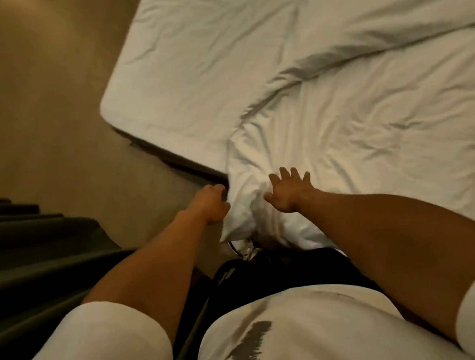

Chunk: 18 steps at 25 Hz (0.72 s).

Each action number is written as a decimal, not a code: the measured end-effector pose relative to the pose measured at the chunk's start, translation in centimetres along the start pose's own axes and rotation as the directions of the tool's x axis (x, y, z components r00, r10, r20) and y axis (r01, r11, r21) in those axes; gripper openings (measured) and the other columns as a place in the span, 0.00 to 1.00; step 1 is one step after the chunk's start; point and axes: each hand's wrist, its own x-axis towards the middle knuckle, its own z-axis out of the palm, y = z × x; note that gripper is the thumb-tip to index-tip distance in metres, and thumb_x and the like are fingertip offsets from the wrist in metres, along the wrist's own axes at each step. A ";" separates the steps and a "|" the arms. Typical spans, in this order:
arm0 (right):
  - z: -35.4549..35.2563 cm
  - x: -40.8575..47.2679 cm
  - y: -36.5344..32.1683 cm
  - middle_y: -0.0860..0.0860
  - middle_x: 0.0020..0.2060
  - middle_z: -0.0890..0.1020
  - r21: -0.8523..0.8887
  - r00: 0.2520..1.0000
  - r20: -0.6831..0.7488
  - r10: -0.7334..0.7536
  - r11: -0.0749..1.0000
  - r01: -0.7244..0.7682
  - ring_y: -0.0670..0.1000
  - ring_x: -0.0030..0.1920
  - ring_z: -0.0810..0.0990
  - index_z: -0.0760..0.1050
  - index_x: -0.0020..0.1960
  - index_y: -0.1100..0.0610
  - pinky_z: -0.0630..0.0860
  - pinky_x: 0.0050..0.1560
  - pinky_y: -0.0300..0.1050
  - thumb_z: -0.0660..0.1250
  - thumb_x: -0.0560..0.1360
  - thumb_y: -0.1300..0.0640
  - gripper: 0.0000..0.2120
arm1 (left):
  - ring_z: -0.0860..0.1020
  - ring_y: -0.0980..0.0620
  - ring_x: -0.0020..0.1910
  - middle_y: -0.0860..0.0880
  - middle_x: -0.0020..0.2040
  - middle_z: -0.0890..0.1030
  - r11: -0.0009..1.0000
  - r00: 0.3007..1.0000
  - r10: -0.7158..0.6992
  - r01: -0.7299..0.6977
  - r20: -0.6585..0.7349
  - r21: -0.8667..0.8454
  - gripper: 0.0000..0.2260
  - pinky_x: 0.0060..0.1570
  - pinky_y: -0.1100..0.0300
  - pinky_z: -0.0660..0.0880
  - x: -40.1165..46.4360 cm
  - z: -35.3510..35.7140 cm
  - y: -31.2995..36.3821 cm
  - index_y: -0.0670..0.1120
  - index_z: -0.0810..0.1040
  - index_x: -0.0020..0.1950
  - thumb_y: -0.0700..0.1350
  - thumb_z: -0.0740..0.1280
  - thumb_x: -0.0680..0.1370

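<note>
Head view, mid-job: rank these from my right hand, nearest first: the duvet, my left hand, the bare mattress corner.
From the right hand:
1. Duvet: directly under the spread fingers, touching.
2. Left hand: just to its left, gripping the Duvet at the bed's edge.
3. Bare mattress corner: far off, up and left, beside the floor.

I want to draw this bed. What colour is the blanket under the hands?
The blanket is plain white, no pattern; the head view shows it best.

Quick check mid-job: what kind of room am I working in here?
Most likely a bedroom, possibly a hotel room. There is a white-sheeted bed and a white duvet, whose corner the left hand grips while the right hand rests spread on it. Dark curtains hang beside the beige floor.
</note>
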 end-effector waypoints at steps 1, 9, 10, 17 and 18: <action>-0.7 0.9 -3.3 0.57 0.81 0.46 -0.036 0.999 -0.004 -0.034 0.999 0.034 0.63 0.80 0.44 0.47 0.82 0.52 0.45 0.77 0.68 0.50 0.82 0.38 0.34 | 0.71 0.38 0.69 0.38 0.73 0.68 0.999 0.999 -0.032 0.031 -0.026 -0.033 0.25 0.67 0.46 0.71 -0.7 -1.0 -2.8 0.44 0.66 0.76 0.48 0.64 0.80; -5.0 7.2 -29.3 0.57 0.81 0.48 -0.188 0.967 0.052 -0.251 0.948 0.256 0.63 0.80 0.46 0.49 0.82 0.51 0.45 0.77 0.68 0.52 0.80 0.35 0.36 | 0.62 0.40 0.76 0.39 0.79 0.61 0.959 0.979 -0.192 0.172 -0.069 -0.224 0.30 0.74 0.49 0.62 -3.2 -8.4 -21.5 0.42 0.57 0.80 0.51 0.63 0.82; -5.6 8.3 -31.6 0.57 0.81 0.48 -0.199 0.966 0.062 -0.251 0.945 0.258 0.62 0.80 0.46 0.49 0.82 0.51 0.46 0.77 0.68 0.52 0.80 0.35 0.36 | 0.63 0.40 0.76 0.39 0.79 0.61 0.951 0.976 -0.202 0.177 -0.078 -0.255 0.31 0.74 0.50 0.63 -3.0 -9.7 -23.4 0.41 0.57 0.80 0.51 0.63 0.82; -13.1 18.8 -44.9 0.57 0.81 0.54 -0.092 0.986 0.054 -0.155 0.983 0.160 0.62 0.80 0.51 0.52 0.81 0.51 0.49 0.77 0.67 0.54 0.79 0.35 0.36 | 0.69 0.40 0.72 0.38 0.75 0.67 0.938 0.966 -0.238 0.201 -0.103 -0.282 0.28 0.68 0.54 0.67 3.7 -23.5 -36.8 0.40 0.62 0.78 0.50 0.64 0.80; -14.5 20.7 -46.6 0.57 0.80 0.54 -0.073 0.989 0.066 -0.132 0.988 0.137 0.63 0.79 0.52 0.53 0.81 0.51 0.49 0.76 0.67 0.54 0.79 0.35 0.36 | 0.69 0.39 0.72 0.37 0.74 0.68 0.941 0.968 -0.233 0.199 -0.097 -0.274 0.28 0.68 0.54 0.67 4.9 -26.0 -39.0 0.41 0.62 0.77 0.50 0.65 0.80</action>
